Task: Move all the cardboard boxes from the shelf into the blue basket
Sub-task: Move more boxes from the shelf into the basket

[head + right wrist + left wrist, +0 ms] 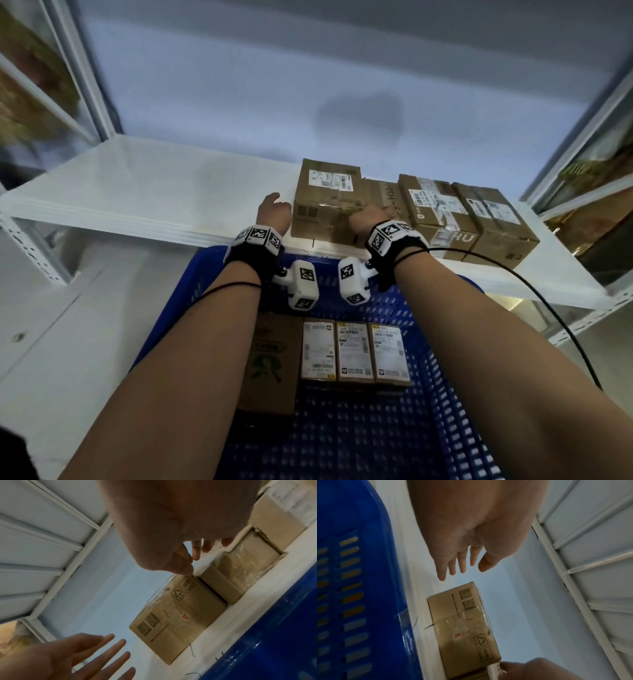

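Several cardboard boxes stand in a row on the right part of the white shelf (137, 192). The leftmost box (325, 202) (464, 626) (176, 615) has a white label on top. My left hand (274, 207) (467, 570) hovers open just left of it, fingers straight, not touching. My right hand (366, 216) (192, 562) reaches over that box's right end; its thumb touches the box's corner and its fingers extend toward the gap beside the neighbouring box (240, 572). Below the shelf sits the blue basket (445, 377) (359, 574) (274, 635) with several boxes (354, 351) inside.
Three more boxes (438, 209) fill the shelf to the right. The shelf's left half is bare. Metal uprights (85, 85) frame both sides, with an upper shelf overhead. A black cable (534, 294) runs from my right wrist. A larger printed box (270, 363) lies at the basket's left.
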Demonstrator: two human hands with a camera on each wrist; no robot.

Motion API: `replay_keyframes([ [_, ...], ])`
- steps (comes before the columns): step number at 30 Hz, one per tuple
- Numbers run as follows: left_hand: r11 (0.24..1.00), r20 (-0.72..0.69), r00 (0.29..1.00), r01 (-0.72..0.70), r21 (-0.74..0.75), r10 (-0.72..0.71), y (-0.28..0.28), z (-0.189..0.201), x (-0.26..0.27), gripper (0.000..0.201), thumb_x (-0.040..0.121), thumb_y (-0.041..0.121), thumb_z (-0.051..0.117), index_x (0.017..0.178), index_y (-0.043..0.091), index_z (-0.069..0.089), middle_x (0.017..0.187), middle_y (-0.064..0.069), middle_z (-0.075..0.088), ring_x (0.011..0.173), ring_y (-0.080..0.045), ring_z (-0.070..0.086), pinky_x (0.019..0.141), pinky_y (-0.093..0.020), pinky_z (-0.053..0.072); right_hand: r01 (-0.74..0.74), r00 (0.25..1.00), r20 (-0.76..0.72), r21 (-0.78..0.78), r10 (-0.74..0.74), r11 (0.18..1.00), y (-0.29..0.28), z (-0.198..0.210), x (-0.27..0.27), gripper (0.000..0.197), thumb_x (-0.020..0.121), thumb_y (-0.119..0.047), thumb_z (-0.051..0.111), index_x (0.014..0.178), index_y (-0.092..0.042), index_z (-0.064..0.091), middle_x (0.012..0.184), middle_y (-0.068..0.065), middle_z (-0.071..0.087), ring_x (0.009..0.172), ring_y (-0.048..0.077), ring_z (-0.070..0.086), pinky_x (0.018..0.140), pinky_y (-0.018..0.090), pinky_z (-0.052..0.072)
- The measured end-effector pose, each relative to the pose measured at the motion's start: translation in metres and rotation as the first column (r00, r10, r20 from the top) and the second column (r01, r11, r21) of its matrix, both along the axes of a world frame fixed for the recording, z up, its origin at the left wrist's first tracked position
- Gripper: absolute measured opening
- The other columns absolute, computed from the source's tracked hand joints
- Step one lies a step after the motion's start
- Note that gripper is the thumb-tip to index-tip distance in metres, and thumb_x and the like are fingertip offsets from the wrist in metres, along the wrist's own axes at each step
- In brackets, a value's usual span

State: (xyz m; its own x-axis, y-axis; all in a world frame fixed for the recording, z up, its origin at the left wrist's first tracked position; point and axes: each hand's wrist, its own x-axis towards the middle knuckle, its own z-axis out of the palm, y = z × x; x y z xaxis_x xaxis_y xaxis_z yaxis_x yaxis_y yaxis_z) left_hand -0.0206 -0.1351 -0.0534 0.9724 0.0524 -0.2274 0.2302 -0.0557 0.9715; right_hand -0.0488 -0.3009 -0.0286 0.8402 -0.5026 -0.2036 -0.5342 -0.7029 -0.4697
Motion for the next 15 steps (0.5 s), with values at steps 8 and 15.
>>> replay_keyframes([
  [8, 0.992, -0.024, 0.991, 0.129, -0.014, -0.129, -0.027, -0.008, 0.03, 0.105, 0.066, 0.056, 0.055, 0.155, 0.014, 0.017, 0.16, -0.009, 0.026, 0.144, -0.028, 0.033, 0.119, -0.043, 0.029, 0.02, 0.997, 0.071, 0.158, -0.031, 0.987, 0.001, -0.012, 0.008, 0.052, 0.089, -0.019, 0.044, 0.138, -0.005, 0.047, 0.152, 0.02, 0.027, 0.138, 0.041, 0.031, 0.116, 0.049, 0.03],
  [15, 0.981, -0.122, 0.992, 0.002, -0.196, -0.026, -0.007, 0.008, 0.015, 0.047, 0.086, 0.029, 0.062, 0.129, 0.009, 0.06, 0.102, -0.004, 0.069, 0.078, -0.015, 0.063, 0.066, -0.027, 0.047, 0.0, 0.943, 0.282, 0.538, -0.179, 0.843, 0.004, -0.002, -0.002, 0.039, 0.092, -0.014, 0.047, 0.129, -0.007, 0.057, 0.119, 0.004, 0.061, 0.111, 0.026, 0.058, 0.1, 0.033, 0.046],
])
